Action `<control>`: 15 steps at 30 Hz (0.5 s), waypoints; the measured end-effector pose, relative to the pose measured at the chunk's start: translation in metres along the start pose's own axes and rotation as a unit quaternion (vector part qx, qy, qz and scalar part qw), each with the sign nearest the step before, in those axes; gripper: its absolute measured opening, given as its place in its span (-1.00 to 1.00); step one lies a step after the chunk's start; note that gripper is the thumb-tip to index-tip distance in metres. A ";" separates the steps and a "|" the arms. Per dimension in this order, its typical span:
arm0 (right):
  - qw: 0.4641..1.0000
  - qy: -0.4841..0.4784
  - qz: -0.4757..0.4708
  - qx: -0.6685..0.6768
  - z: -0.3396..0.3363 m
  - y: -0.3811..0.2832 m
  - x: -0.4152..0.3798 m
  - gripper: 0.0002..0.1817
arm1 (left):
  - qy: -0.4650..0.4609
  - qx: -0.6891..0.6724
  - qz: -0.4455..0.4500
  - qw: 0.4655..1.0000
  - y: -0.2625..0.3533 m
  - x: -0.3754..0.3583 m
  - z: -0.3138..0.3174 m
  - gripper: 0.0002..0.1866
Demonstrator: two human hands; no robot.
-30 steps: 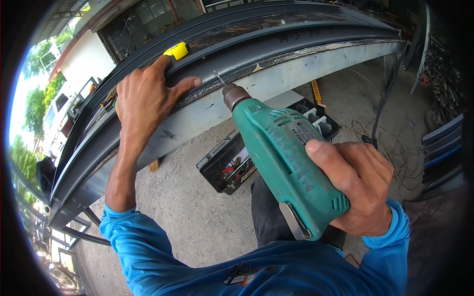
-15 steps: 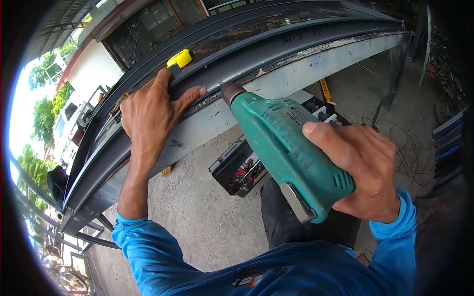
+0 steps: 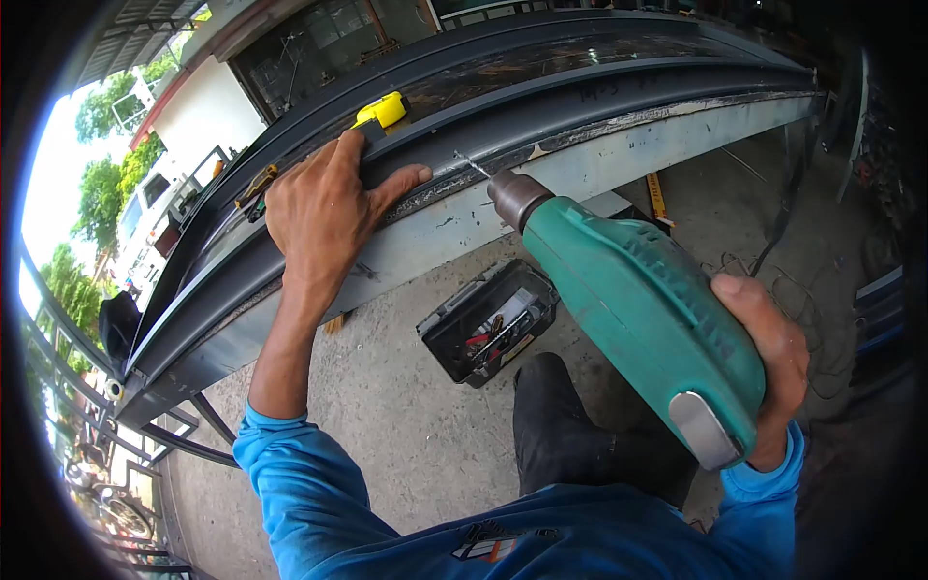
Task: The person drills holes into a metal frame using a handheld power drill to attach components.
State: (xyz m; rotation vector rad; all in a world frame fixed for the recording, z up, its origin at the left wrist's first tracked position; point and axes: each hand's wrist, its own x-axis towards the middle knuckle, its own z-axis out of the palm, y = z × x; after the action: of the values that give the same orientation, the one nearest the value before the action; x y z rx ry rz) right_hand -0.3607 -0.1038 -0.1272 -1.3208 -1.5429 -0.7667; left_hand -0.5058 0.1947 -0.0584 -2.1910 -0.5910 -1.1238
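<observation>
My right hand (image 3: 773,362) grips a green electric drill (image 3: 638,300). Its thin bit points up and left, with the tip at the edge of a long dark grey metal frame (image 3: 580,92). My left hand (image 3: 329,208) rests flat on that frame just left of the bit, fingers over the top rail and thumb stretched toward the drilling spot. A yellow tape measure (image 3: 385,109) lies on the frame right beyond my left fingertips.
An open black tool case (image 3: 488,324) with bits lies on the concrete floor under the frame. A yellow-and-black level (image 3: 656,196) lies further right beside loose cables (image 3: 773,261). More tools (image 3: 256,186) sit on the frame to the left. Metal profiles lean at the right.
The drill has pulled back and tilted, so the bit is now visible outside the frame. My left hand stays pressed on the frame. The view has shifted slightly right.
</observation>
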 end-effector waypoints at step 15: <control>0.999 0.024 -0.029 0.009 -0.002 0.021 -0.019 -0.38 | 0.036 0.001 0.014 0.999 0.001 -0.003 0.000 -0.41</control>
State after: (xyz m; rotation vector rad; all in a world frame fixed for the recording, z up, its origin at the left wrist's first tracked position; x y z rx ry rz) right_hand -0.3406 -0.1081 -0.1461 -1.2411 -1.5527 -0.8130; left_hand -0.5064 0.1937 -0.0609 -2.1398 -0.5289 -1.1818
